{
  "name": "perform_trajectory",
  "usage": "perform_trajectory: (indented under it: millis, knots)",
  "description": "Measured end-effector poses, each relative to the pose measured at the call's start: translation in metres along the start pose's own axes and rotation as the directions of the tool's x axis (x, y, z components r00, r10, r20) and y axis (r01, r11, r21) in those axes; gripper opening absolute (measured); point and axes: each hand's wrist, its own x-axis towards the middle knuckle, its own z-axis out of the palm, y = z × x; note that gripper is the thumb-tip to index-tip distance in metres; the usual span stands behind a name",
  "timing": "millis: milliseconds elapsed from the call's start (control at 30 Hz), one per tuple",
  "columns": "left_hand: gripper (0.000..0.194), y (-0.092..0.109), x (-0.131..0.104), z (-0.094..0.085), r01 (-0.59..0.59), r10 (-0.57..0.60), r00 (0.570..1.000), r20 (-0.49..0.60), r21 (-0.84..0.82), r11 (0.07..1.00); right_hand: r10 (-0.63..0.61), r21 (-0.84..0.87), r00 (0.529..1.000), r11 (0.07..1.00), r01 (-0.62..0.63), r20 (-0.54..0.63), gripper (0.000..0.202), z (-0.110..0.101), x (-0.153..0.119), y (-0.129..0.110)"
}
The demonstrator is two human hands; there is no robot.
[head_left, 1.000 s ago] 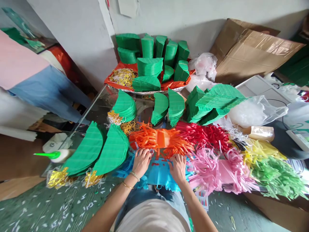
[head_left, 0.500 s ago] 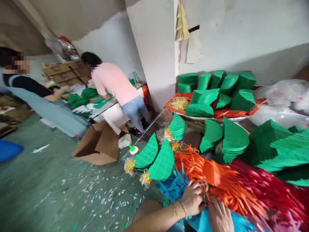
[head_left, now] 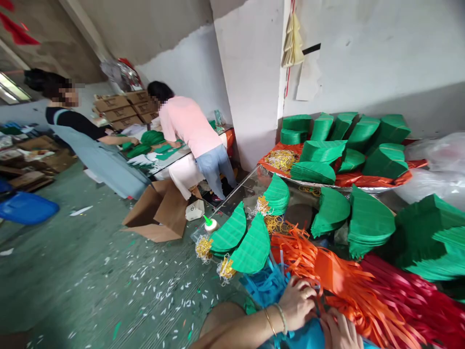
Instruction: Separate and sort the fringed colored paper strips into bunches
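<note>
My left hand (head_left: 300, 299), with two bracelets at its wrist and a ring on one finger, is closed with the fingers curled down. Close beside it is my right hand (head_left: 340, 330), also closed, its fingers bent and its lower part cut by the frame edge. What lies between the fingertips is hidden. Shiny blue material (head_left: 308, 337) lies under both hands. Blue ribbon strips (head_left: 267, 286) are left of my left hand, and orange ribbon strips (head_left: 327, 271) lie just beyond both hands. Red ribbon strips (head_left: 410, 286) spread to the right.
Stacks of green half-round pieces (head_left: 254, 247) stand on the glass table, with gold tags on strings (head_left: 225, 269) and a glue bottle (head_left: 209, 224). More green stacks (head_left: 323, 152) sit behind. An open carton (head_left: 160, 213) is on the floor; two people (head_left: 192, 126) (head_left: 87, 140) work at another table.
The view has swung left, so everything sits further right in the frame. My hands stay close together over the blue material. The person at far left has a hand lower over the other table.
</note>
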Motion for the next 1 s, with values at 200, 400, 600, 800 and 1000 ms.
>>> perform_trajectory:
  millis: [200,400,600,800,1000]
  knots:
    - [0.024,-0.001,0.000,-0.007,0.184,-0.180,0.983,0.036,-0.132,0.974,0.321,0.060,0.911,0.936,-0.347,0.258,0.022,-0.040,0.029,-0.023]
    - [0.009,-0.009,0.003,-0.004,0.226,-0.219,0.974,0.056,-0.250,0.941,0.480,0.037,0.816,0.855,-0.518,0.323,0.013,-0.057,0.041,-0.019]
    - [0.025,-0.010,0.003,-0.005,0.195,-0.186,0.981,0.060,-0.251,0.948,0.484,0.024,0.835,0.862,-0.507,0.262,0.017,-0.064,0.028,-0.016]
    - [0.029,-0.009,0.000,-0.006,0.150,-0.146,0.989,0.038,-0.176,0.973,0.274,0.086,0.936,0.951,-0.298,0.221,0.019,-0.055,0.033,-0.038]
    - [0.020,0.015,0.007,-0.015,0.084,-0.084,0.996,0.010,-0.062,0.995,0.141,0.099,0.970,0.982,-0.163,0.197,0.022,-0.051,0.037,-0.038]
